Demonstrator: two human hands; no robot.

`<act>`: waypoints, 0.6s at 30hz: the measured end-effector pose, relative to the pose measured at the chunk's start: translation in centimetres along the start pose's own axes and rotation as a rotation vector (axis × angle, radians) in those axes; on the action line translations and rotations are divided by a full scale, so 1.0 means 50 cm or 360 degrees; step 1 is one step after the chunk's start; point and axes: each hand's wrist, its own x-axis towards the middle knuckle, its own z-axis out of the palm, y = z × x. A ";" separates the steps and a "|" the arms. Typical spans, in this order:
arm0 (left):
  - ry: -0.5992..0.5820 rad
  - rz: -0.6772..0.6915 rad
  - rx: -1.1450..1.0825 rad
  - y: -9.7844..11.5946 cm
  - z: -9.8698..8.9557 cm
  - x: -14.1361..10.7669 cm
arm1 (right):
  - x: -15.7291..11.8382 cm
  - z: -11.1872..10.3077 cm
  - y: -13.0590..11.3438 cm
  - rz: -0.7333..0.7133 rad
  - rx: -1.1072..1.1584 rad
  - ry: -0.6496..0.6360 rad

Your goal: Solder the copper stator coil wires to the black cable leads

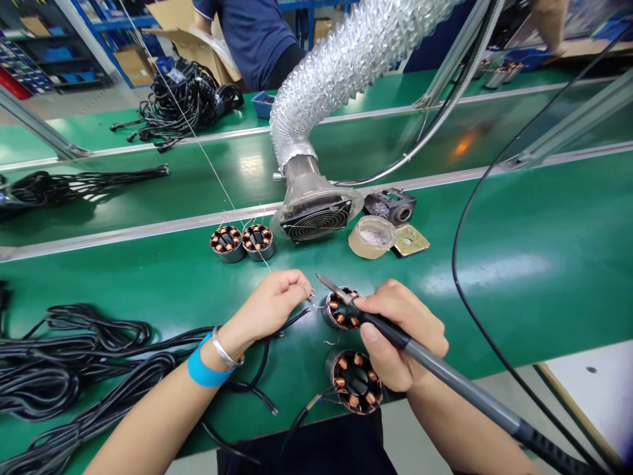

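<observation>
My right hand (pixel 403 333) is wrapped round a soldering iron (pixel 435 366), its tip pointing up and left above the green bench. Behind the iron, partly covered, stands a motor stator (pixel 337 311) with copper windings. My left hand (pixel 277 303) is closed in a pinch left of that stator; a thin strand of solder wire (pixel 212 168) runs down from above into its fingers. Fine wire ends show at the fingertips. Just below them lies a stripped black cable end (pixel 299 318). Nearer me, a second stator (pixel 357 382) has a black cable (pixel 300 421) at its left side.
Two more stators (pixel 242 243) stand behind my left hand. A fume extractor (pixel 316 218) hangs from a silver duct (pixel 326 72). Right of it are a round tub (pixel 372 237) and a sponge (pixel 411 241). Coiled black cables (pixel 99 376) cover the left. A person (pixel 252 39) stands across.
</observation>
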 end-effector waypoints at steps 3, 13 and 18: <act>-0.0081 0.0019 0.0149 0.002 0.007 -0.024 | -0.004 -0.003 0.002 0.0028 0.0045 0.0024; -0.0082 0.0124 0.0524 -0.008 0.019 -0.064 | -0.008 0.008 0.025 -0.0075 0.0024 0.0120; -0.0134 0.0043 0.0190 -0.015 0.007 -0.048 | -0.022 0.021 0.038 0.0093 -0.0026 0.0017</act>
